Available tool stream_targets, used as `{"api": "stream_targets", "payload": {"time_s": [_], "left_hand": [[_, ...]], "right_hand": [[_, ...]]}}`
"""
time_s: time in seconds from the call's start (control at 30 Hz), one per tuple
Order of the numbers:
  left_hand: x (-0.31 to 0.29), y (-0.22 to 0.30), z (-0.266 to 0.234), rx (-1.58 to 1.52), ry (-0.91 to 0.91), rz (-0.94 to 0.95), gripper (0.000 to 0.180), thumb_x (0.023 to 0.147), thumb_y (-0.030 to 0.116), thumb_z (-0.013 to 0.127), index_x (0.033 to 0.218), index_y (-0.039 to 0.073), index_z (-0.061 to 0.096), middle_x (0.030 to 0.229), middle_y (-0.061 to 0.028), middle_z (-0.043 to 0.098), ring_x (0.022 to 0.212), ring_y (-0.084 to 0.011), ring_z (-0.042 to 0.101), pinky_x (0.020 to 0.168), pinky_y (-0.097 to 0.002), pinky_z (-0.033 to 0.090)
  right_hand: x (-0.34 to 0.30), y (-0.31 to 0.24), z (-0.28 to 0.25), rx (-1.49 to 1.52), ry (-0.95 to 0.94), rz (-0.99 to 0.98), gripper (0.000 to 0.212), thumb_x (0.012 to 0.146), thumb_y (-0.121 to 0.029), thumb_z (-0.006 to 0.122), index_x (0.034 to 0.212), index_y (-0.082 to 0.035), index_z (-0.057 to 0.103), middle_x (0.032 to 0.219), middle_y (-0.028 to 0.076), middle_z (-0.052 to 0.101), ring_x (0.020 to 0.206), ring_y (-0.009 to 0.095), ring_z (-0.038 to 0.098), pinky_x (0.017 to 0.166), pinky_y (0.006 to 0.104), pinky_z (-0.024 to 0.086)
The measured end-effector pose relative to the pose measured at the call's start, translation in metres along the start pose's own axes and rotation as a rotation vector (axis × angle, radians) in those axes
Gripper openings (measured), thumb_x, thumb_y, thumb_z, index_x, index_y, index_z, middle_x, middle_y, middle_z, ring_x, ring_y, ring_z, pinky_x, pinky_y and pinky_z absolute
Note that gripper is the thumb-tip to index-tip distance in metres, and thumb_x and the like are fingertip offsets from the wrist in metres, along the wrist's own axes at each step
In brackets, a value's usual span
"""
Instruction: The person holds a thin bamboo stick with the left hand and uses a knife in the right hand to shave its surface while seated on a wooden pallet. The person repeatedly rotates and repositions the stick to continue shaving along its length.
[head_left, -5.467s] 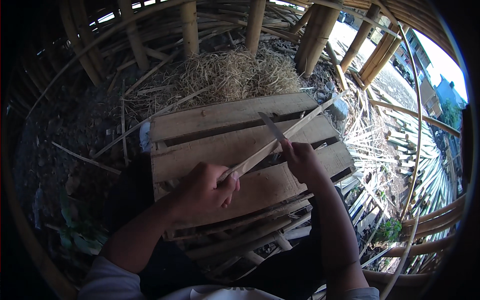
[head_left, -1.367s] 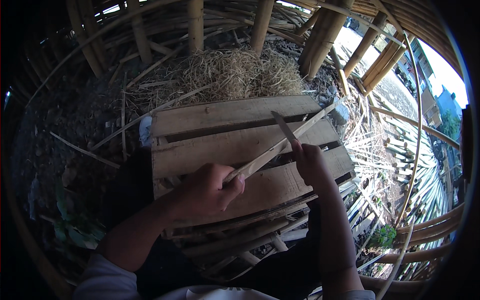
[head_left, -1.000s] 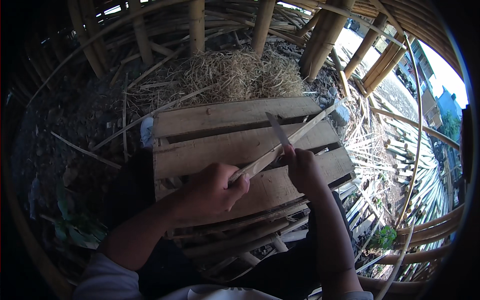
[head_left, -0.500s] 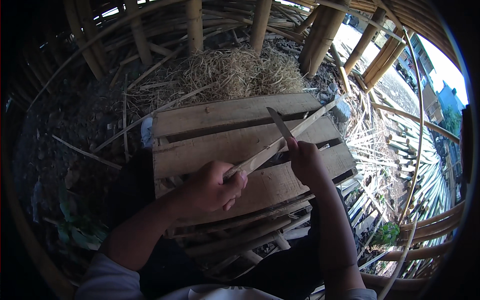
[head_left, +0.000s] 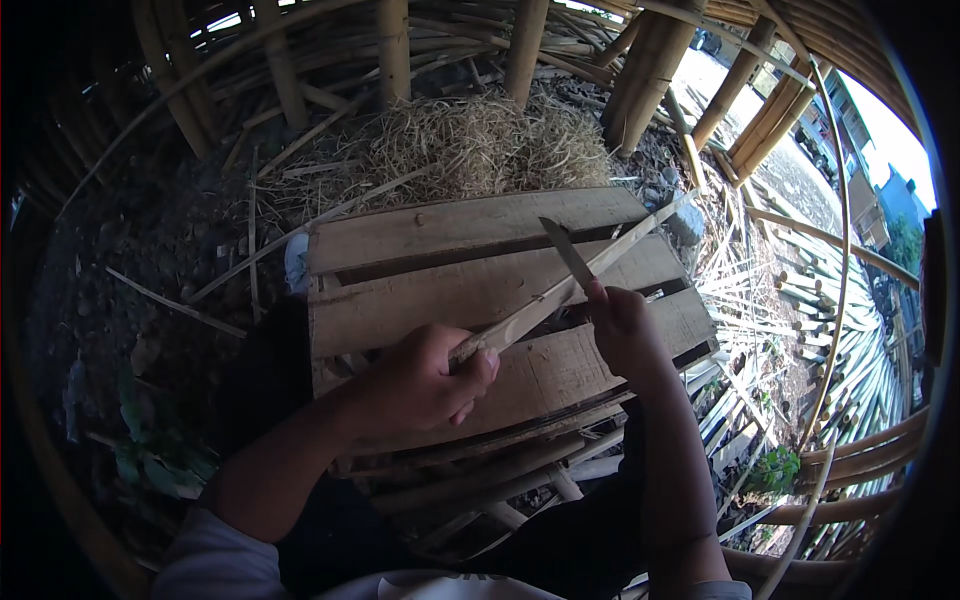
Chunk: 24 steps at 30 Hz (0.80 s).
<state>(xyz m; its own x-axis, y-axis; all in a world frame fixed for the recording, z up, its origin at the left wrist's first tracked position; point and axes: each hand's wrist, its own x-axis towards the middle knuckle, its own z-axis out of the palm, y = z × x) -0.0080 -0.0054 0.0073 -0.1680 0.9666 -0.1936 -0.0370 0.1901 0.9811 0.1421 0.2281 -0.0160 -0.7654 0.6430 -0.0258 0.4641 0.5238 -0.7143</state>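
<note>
My left hand (head_left: 440, 375) is closed around the near end of a split bamboo strip (head_left: 525, 318). The strip slants away to the upper right, over a slatted wooden bench (head_left: 400, 312), and its far end reaches past the bench's far right corner. In my right hand (head_left: 625, 330) is a knife (head_left: 568, 252), its handle mostly hidden by the fingers. The blade points up and to the left, lying across the strip; whether it touches the strip I cannot tell.
Behind the bench lies a heap of pale shavings (head_left: 470, 145), backed by upright bamboo posts (head_left: 393, 50). Many cut bamboo poles (head_left: 850, 340) are stacked on the ground to the right. Thin strips (head_left: 175, 302) lie at the left, near a green plant (head_left: 150, 455).
My right hand and the knife have shifted slightly right and down along the strip. My left hand keeps its grip, and the whole view has moved a little.
</note>
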Motion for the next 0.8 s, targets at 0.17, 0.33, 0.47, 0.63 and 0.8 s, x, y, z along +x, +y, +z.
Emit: {"api": "stream_targets", "payload": {"time_s": [0.17, 0.33, 0.47, 0.63, 0.8], "left_hand": [[0.007, -0.012, 0.0, 0.058, -0.002, -0.058, 0.033, 0.108, 0.027, 0.048, 0.09, 0.001, 0.056, 0.071, 0.0001, 0.054, 0.058, -0.0077, 0.054, 0.058, -0.0264, 0.047], [0.005, -0.005, 0.002, 0.011, 0.014, -0.024, 0.033, 0.108, 0.027, 0.047, 0.09, 0.001, 0.056, 0.07, 0.0003, 0.055, 0.057, -0.0082, 0.056, 0.057, -0.0267, 0.048], [0.007, -0.009, -0.001, 0.072, 0.017, -0.023, 0.033, 0.109, 0.027, 0.047, 0.091, 0.002, 0.057, 0.069, 0.0008, 0.055, 0.058, -0.0083, 0.057, 0.056, -0.0264, 0.048], [0.006, -0.001, 0.001, 0.068, 0.018, -0.007, 0.034, 0.109, 0.029, 0.046, 0.089, 0.003, 0.056, 0.069, 0.0007, 0.054, 0.058, -0.0086, 0.057, 0.056, -0.0261, 0.048], [0.0, -0.006, -0.004, 0.045, 0.03, 0.035, 0.034, 0.109, 0.03, 0.045, 0.089, 0.004, 0.056, 0.068, 0.001, 0.054, 0.058, -0.0085, 0.057, 0.056, -0.0261, 0.048]], "right_hand": [[-0.032, -0.025, 0.042, 0.015, 0.21, -0.373, 0.051, 0.111, -0.029, 0.046, 0.077, 0.006, 0.058, 0.053, 0.02, 0.048, 0.045, 0.024, 0.047, 0.05, 0.0403, 0.042], [-0.008, -0.019, 0.007, 0.062, 0.002, 0.015, 0.046, 0.11, -0.029, 0.048, 0.083, 0.006, 0.06, 0.063, 0.026, 0.055, 0.059, 0.041, 0.057, 0.06, 0.0437, 0.047], [-0.021, -0.017, 0.036, 0.055, 0.092, -0.224, 0.05, 0.111, -0.03, 0.047, 0.078, 0.005, 0.059, 0.053, 0.013, 0.05, 0.051, 0.013, 0.046, 0.053, 0.035, 0.042], [-0.02, -0.024, 0.027, 0.235, -0.046, -0.089, 0.051, 0.111, -0.032, 0.048, 0.078, 0.006, 0.059, 0.053, 0.009, 0.049, 0.052, 0.01, 0.042, 0.05, 0.0338, 0.039], [-0.008, -0.028, -0.003, 0.202, -0.149, 0.207, 0.047, 0.11, -0.03, 0.05, 0.085, 0.009, 0.063, 0.056, 0.012, 0.055, 0.055, 0.013, 0.048, 0.055, 0.034, 0.043]]}}
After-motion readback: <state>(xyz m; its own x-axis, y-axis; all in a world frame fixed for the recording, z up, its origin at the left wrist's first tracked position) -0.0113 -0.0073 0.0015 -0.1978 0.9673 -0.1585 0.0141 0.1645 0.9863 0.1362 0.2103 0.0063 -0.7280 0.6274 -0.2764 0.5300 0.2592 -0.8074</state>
